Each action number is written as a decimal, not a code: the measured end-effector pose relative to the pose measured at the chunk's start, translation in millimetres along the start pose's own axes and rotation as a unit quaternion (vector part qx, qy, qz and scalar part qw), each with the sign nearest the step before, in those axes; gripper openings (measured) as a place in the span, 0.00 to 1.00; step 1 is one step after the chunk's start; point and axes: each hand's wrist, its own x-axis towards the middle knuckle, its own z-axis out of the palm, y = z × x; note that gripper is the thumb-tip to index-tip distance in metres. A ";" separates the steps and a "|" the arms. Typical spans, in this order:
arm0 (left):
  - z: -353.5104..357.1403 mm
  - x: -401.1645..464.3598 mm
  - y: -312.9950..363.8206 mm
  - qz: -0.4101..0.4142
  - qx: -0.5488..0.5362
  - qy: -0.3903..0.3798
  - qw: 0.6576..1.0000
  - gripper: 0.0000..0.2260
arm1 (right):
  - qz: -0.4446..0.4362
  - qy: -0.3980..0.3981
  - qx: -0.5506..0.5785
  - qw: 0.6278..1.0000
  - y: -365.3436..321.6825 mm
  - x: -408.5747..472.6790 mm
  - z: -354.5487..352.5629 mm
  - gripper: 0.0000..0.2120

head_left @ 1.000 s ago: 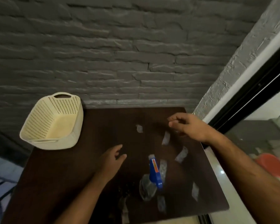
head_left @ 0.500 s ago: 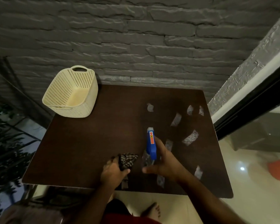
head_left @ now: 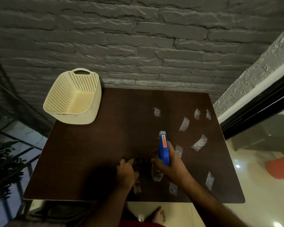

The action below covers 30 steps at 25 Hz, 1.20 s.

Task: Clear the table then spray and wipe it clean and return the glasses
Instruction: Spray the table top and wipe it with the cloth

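The right hand (head_left: 172, 167) reaches in from the lower right with the forearm angled up and to the left, and it is closed around the neck of a spray bottle (head_left: 163, 148). The bottle's blue head points away from the person, its white nozzle at the far tip, and its clear body shows just below the fingers. The left hand (head_left: 126, 172) comes in from below, just left of the right hand, knuckles up, and is clenched on a dark checked cloth (head_left: 140, 163) that bunches out between the two hands and rests on the dark brown bench (head_left: 88, 153).

Pale wet-looking patches (head_left: 199, 143) lie on the bench surface, mostly beyond and to the right of the right hand. Nine can be counted: three in a far row, one below them, one larger to the right of the bottle head, one just beside the right wrist, two near the front edge, and one partly under the left wrist.

One cream perforated basket (head_left: 72, 97) stands well beyond the left hand, at the far left corner of the bench, overhanging its edge. One spray bottle and one cloth are in view. A bare foot (head_left: 157, 214) shows on the floor below the front edge.
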 end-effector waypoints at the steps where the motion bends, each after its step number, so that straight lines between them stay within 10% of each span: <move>1: -4.8 5.9 0.1 0.008 -0.015 -0.003 1.000 0.25 | -0.008 0.003 0.015 1.000 -1.9 1.6 1.7 0.30; 6: -45.2 25.4 19.5 -0.012 -0.252 -0.049 0.966 0.18 | -0.018 0.043 0.056 0.997 -11.8 15.2 7.7 0.28; 17: -117.5 54.9 92.2 -0.157 -0.725 -0.201 0.639 0.15 | 0.012 0.075 0.207 0.975 -25.3 51.7 -48.5 0.18; 30: -85.8 45.1 116.8 -0.169 -0.717 -0.072 0.673 0.24 | 0.075 0.012 0.191 0.979 9.7 139.6 -166.3 0.13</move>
